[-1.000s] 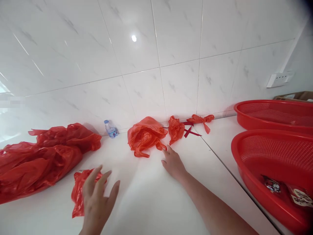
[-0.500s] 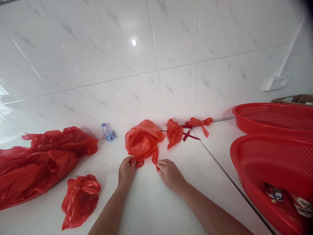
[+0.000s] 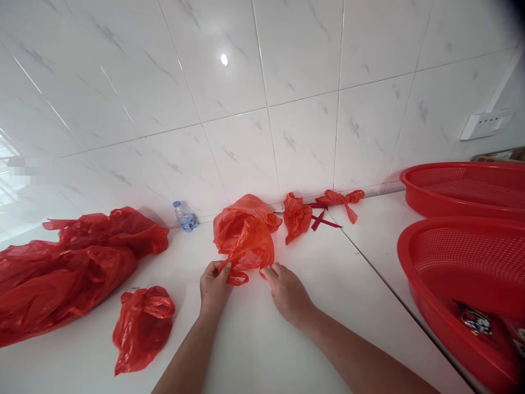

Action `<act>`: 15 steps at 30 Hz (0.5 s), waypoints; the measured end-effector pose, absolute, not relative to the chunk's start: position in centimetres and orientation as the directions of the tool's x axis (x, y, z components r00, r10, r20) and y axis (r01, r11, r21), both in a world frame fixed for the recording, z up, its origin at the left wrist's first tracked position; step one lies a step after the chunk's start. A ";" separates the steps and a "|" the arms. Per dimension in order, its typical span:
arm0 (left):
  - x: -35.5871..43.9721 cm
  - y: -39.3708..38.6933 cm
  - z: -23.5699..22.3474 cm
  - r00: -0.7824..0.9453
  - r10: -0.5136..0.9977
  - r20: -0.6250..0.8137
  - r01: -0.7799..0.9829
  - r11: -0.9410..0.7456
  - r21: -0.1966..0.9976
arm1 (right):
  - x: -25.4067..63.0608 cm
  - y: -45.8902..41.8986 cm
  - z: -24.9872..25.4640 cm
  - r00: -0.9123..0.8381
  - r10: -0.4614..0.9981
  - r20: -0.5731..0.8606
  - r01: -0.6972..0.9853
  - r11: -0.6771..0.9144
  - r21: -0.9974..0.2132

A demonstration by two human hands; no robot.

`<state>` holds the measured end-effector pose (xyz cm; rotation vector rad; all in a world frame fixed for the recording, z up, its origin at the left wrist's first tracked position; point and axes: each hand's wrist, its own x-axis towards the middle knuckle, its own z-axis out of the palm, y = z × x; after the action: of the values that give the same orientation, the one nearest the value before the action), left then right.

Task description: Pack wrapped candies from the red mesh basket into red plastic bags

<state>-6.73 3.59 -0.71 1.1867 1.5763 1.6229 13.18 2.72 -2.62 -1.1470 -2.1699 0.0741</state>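
An orange-red plastic bag [image 3: 246, 232] lies crumpled on the white counter [image 3: 262, 339] near the tiled wall. My left hand [image 3: 214, 287] pinches the bag's near left edge by a handle loop. At the bag's near right edge, my right hand [image 3: 288, 291] is closed on the plastic. Both hands hold the bag just above the counter. A small filled red bag [image 3: 141, 328] lies to the left of my left forearm.
A big heap of red plastic bags [image 3: 69, 268] covers the left side. A small water bottle [image 3: 184, 216] lies at the wall. More red bags [image 3: 297, 217] and ribbons [image 3: 340, 198] sit behind. Two red mesh baskets [image 3: 463, 257] stand on the right, the nearer holding snack packets [image 3: 478, 323].
A second ago my left hand hovered open over the small red bag and my right reached toward the orange bag. Both hands have since closed on the orange bag's near edges and lifted it slightly.
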 end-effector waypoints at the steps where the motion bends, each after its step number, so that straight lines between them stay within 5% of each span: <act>1: -7.1 3.6 -0.7 -0.481 0.848 0.223 0.195 -0.145 0.970 | 13.8 3.1 -2.4 -0.379 0.763 0.523 0.760 0.579 -0.296; 8: -8.8 3.8 -0.8 -0.643 0.694 0.325 0.298 -0.164 0.940 | 18.1 5.5 -0.4 -0.133 0.856 0.500 0.946 0.260 -0.193; 15: -5.5 2.8 -0.3 -0.484 0.811 0.329 0.246 -0.234 0.940 | 13.9 2.3 -0.8 -0.298 0.663 0.686 0.799 0.566 -0.200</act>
<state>-5.51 2.80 -0.30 1.2644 1.5977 1.7655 13.94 2.31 -0.81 -1.1679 -2.0475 -0.2310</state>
